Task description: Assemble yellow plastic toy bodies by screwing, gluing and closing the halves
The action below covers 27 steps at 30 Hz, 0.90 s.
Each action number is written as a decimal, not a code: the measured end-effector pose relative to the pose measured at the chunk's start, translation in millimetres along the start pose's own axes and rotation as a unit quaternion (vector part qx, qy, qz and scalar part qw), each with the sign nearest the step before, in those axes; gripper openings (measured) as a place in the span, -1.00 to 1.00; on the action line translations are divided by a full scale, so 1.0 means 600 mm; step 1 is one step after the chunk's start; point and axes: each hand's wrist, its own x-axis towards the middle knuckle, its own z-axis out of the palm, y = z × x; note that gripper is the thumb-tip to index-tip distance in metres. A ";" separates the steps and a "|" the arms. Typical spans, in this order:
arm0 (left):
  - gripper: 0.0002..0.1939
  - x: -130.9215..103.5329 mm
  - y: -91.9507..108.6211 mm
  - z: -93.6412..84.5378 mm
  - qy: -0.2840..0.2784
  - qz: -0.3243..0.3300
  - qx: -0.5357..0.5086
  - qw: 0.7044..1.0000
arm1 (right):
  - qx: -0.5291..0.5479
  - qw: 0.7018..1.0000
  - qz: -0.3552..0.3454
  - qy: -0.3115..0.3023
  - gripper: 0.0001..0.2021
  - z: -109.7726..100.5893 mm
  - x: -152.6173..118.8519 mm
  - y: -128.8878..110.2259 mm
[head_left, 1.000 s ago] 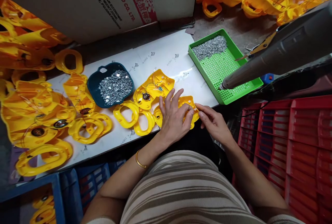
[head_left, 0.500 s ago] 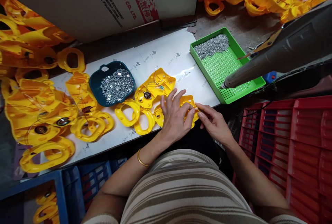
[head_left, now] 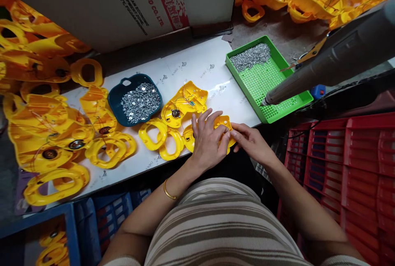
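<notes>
the left hand (head_left: 208,140) bends over a yellow shell (head_left: 224,121) at the near edge of the desk (head_left: 203,66), its thumb and forefinger drawn close together above the shell while the other fingers spread out. the right hand (head_left: 253,142) meets the shell's right side, thumb and forefinger nearly together at the edge; whether either hand's fingers pinch a small part cannot be told, as the hands cover it.

just behind the left hand lies a second shell (head_left: 167,119), open side up, with a round speaker (head_left: 175,113), thin wires and a small green board (head_left: 191,103). two yellow rings (head_left: 154,122) overlap beside it. farther left, a dark teal tray (head_left: 113,107) holds small metal pieces (head_left: 140,103), next to a heap of yellow parts (head_left: 33,130). to the right, a green tray (head_left: 262,81) has small metal pieces gathered at its far end, and a grey tool (head_left: 317,64) slants over it.
</notes>
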 end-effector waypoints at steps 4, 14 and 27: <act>-0.84 -0.014 0.000 -0.007 0.031 0.009 -0.018 0.999 | 0.057 0.997 0.033 -0.049 -0.55 0.010 -0.004 -0.015; -0.88 -0.040 -0.024 -0.048 -0.007 0.039 -0.052 0.998 | 0.038 0.994 0.029 -0.103 -0.65 0.022 -0.026 -0.012; -0.52 0.018 -0.083 -0.050 -0.034 0.241 0.049 0.969 | -0.032 0.986 0.044 -0.159 -0.63 0.009 0.001 -0.016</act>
